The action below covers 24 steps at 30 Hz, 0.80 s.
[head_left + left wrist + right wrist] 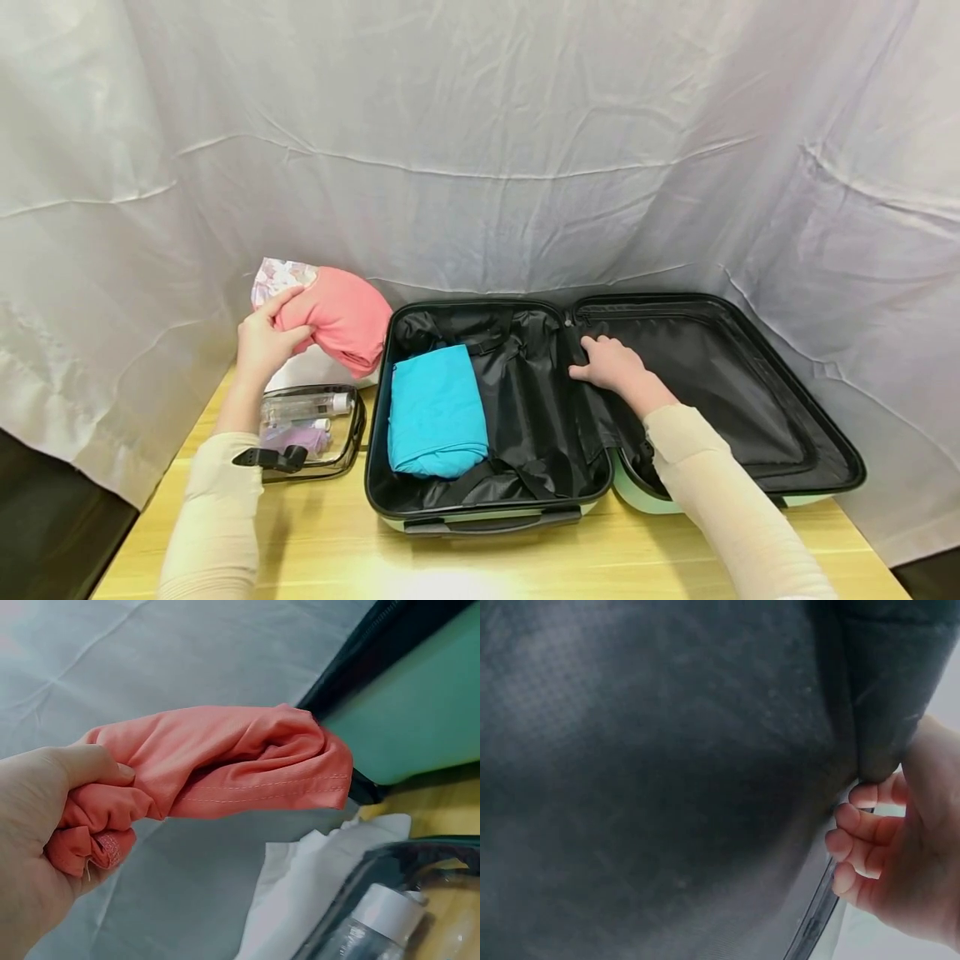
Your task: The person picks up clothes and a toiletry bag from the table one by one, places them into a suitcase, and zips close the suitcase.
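Pink cloth point(341, 312), left of the suitcase point(519, 392), is gripped by the left hand point(267, 337), likely keeping its folds together. The right hand point(617, 367) pinches the suitcase's middle flap point(588, 417), seemingly holding it aside.

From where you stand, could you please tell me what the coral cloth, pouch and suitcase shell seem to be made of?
Coral cloth: matte, probably cotton-like fabric; it creases softly and shows stitching. Pouch: seemingly clear, glossy plastic; a bottle shows through. Suitcase shell: likely hard plastic; smooth, green, uncreased.
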Available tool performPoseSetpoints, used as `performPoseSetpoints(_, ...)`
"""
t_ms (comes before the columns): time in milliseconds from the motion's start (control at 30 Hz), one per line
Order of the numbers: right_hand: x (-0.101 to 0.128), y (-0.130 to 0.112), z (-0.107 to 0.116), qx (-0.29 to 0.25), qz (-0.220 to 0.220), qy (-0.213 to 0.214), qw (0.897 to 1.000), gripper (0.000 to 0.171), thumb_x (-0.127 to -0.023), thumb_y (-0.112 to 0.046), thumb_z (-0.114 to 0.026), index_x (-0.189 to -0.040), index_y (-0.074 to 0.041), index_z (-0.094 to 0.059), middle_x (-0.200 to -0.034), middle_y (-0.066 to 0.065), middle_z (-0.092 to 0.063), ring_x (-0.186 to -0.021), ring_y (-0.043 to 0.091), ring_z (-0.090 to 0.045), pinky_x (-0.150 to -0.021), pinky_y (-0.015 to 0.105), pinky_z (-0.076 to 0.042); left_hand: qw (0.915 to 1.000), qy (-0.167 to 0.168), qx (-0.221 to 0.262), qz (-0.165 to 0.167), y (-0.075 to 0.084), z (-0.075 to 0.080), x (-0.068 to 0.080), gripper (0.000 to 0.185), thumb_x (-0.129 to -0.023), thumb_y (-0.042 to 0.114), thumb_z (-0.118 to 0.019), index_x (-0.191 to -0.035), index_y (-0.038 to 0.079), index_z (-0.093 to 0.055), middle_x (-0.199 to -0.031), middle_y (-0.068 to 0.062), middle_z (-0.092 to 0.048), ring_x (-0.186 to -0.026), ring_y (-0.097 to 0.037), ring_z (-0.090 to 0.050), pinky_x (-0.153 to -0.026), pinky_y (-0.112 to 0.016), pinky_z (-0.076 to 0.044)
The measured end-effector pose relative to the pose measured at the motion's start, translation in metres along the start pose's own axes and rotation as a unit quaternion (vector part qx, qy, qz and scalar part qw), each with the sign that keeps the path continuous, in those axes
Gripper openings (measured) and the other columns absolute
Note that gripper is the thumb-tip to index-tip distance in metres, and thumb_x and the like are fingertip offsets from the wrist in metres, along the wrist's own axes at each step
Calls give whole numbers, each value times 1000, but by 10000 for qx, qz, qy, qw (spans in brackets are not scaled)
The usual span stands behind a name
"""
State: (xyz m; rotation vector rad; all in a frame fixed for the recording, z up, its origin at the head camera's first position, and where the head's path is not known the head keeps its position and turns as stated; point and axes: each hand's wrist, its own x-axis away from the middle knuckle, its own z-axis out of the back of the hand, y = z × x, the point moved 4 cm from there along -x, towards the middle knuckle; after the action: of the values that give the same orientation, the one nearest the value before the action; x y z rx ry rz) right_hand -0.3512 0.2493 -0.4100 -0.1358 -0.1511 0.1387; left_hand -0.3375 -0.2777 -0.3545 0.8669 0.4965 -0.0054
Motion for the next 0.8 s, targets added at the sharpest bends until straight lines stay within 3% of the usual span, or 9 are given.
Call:
performPoseSetpoints(233,1,-3,3,381,4,49,9993,70,-93,-47,-57,-146,-3,-41,-142,30,-44,-128,49,-45,-96,62,-44,9999,-41,145,-65,13,7,2,58,-80,17,-77,-134,27,-60,-126,-18,-65,-100,-21,-54,-71,-5,-40)
performPoseSetpoints(533,3,-8,7,825,160,220,9962,68,-92,-47,-59,-142,-2,-47,-137,28,-49,-125,47,-47,-97,61,-43,9983,-371,310,-314,30,10,2,59,-81,22,-78,-136,28,-58,-129,-15,-63,-92,-10,-52,-64,-9,-46)
performPoseSetpoints(800,6,-13,10,1032,250,265,9940,67,-92,-46,-59,-140,1,-48,-136,28,-51,-123,46,-49,-97,61,-43,9934,-905,576,-399,46,8,3,61,-81,21,-78,-138,26,-57,-127,-17,-61,-83,-2,-55,-57,-16,-53)
